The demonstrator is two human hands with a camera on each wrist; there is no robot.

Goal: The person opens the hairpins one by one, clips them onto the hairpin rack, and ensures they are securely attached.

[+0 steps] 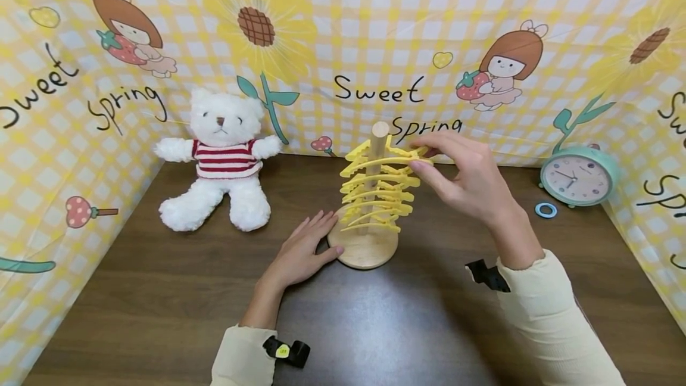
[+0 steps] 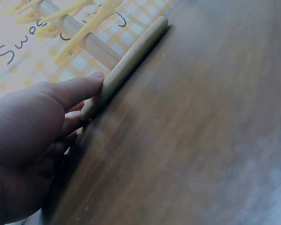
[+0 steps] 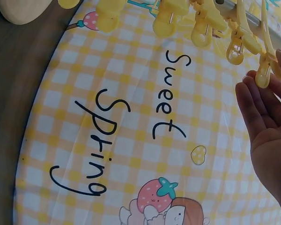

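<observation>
A wooden stand (image 1: 368, 252) with a round base and an upright post (image 1: 380, 130) stands on the table. Several curved yellow plastic pieces (image 1: 375, 181) with clip-like ends are stacked up the post, one above another. My left hand (image 1: 300, 249) holds the left edge of the base, its thumb at the rim (image 2: 124, 63) and a fingertip just below. My right hand (image 1: 474, 180) is at the top of the stack. Between thumb and fingers it pinches the right end of the uppermost yellow piece (image 3: 263, 77).
A white teddy bear (image 1: 225, 159) in a striped shirt sits at the back left. At the right are a mint-green alarm clock (image 1: 579, 177) and a small blue ring (image 1: 546, 210). A yellow checked cloth (image 1: 343, 28) encloses the brown table (image 1: 161, 308) behind and at both sides.
</observation>
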